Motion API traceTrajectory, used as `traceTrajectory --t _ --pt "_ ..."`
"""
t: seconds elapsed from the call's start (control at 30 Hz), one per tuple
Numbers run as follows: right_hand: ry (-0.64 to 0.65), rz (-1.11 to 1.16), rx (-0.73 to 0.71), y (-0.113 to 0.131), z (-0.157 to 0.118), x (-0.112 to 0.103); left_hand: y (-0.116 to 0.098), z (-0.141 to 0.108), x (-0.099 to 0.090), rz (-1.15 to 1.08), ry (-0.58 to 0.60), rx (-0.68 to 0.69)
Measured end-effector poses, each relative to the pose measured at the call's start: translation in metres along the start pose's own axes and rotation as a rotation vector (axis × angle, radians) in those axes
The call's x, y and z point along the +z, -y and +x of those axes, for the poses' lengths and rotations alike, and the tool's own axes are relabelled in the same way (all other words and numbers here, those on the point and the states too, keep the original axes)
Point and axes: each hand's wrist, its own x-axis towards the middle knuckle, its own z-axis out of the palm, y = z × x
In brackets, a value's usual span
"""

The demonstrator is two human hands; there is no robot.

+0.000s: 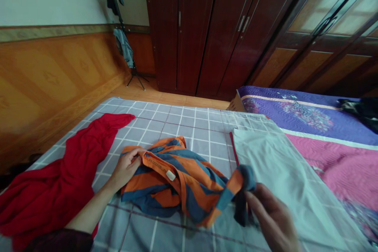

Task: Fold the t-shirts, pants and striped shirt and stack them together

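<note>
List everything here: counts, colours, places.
Checked fabric sheet: 1, grey and white, foreground.
Striped fabric garment: 1, orange and blue, sheet's middle.
Crumpled cloth: 1, red, sheet's left.
Flat red-edged cloth: 1, pale green, sheet's right.
Quilted floral bedcover: 1, purple and pink, right.
Bundled cloth: 1, dark, on bedcover.
Coat stand: 1, black, back left.
Hung items: 3, blue and dark, on stand.
Wooden wardrobe: 1, dark red, back centre.
Panelled doors: several, brown, back right.
Panelled wall: 1, white above brown, left.
Wooden floor: 1, brown, behind sheet.
Left hand: 1, gripping garment's collar.
Right hand: 1, holding garment's sleeve.
</note>
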Motion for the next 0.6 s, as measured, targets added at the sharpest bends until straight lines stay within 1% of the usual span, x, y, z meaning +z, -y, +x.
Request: traceTrajectory --t 0.03,0.07,0.1,0.17,0.23,0.3,0.37,0.43,0.47,0.5,0.53,0.6 --pt "-0.094 0.134 0.100 0.004 0.003 -0.006 0.000 0.000 -0.001 -0.004 -0.024 -0.003" --pt "-0.154 0.254 0.177 0.008 0.006 -0.011 -0.001 0.000 -0.004 -0.010 -0.051 -0.008" --pt "-0.186 0.346 0.231 0.011 0.010 -0.015 -0.002 0.000 -0.007 -0.017 -0.077 -0.014" --pt "-0.231 0.432 0.276 0.013 0.020 -0.023 -0.009 0.000 -0.015 -0.032 -0.134 -0.032" --pt "-0.247 0.398 0.267 0.007 0.031 -0.030 -0.018 0.000 -0.024 -0.050 -0.186 -0.049" --pt "-0.217 0.236 0.220 -0.004 0.043 -0.036 -0.027 -0.001 -0.030 -0.054 -0.204 -0.069" --pt "-0.200 -0.104 0.129 -0.015 0.054 -0.040 -0.033 -0.002 -0.033 -0.035 -0.169 -0.092" --pt "-0.235 -0.489 -0.018 -0.023 0.060 -0.040 -0.034 -0.002 -0.031 -0.020 -0.116 -0.110" --pt "-0.244 -0.633 -0.106 -0.024 0.062 -0.038 -0.034 -0.002 -0.030 -0.022 -0.094 -0.115" --pt "-0.225 -0.729 -0.197 -0.023 0.063 -0.034 -0.032 -0.002 -0.028 -0.026 -0.077 -0.120" --pt "-0.178 -0.783 -0.291 -0.021 0.063 -0.028 -0.031 -0.002 -0.027 -0.032 -0.064 -0.124" --pt "-0.019 -0.846 -0.457 -0.014 0.064 -0.012 -0.029 -0.002 -0.026 -0.035 -0.041 -0.132"
